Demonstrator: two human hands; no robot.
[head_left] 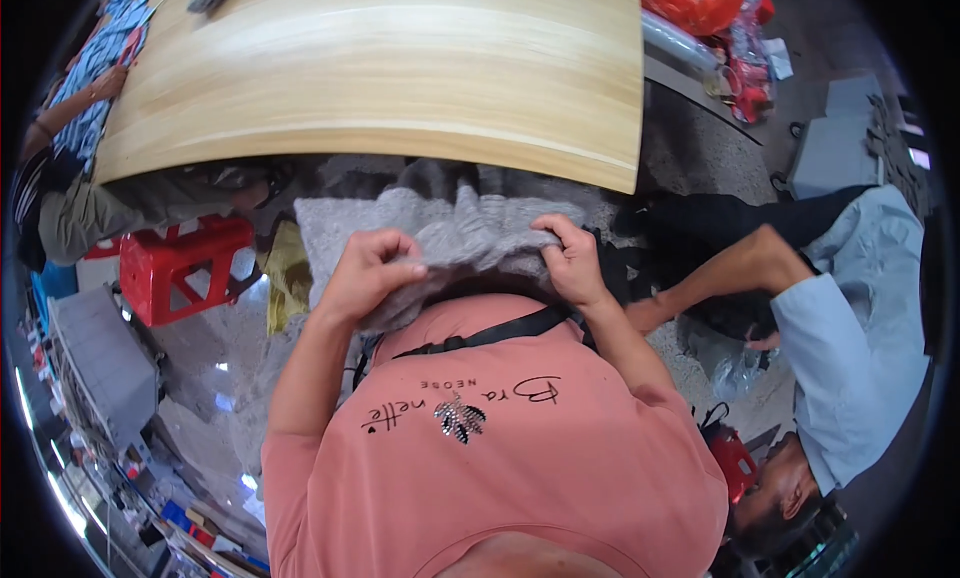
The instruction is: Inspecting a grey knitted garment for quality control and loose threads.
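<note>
A grey knitted piece of clothing (345, 223) lies bunched across my lap, just below the near edge of the table. My left hand (372, 270) is closed on its upper side, thumb pressed against the fingers. Farther right, my right hand (572, 260) pinches the same knit between thumb and curled fingers. Between the two hands the fabric is gathered in folds. Its lower part is hidden by my hands and body, so I cannot tell which part of the garment I hold.
A pale wooden table (400, 78) spans the view ahead. On the right a person in a light blue shirt (850, 328) bends down close to my right arm. At left are another person's hand (108, 82), blue striped cloth (85, 98) and a red plastic stool (185, 268).
</note>
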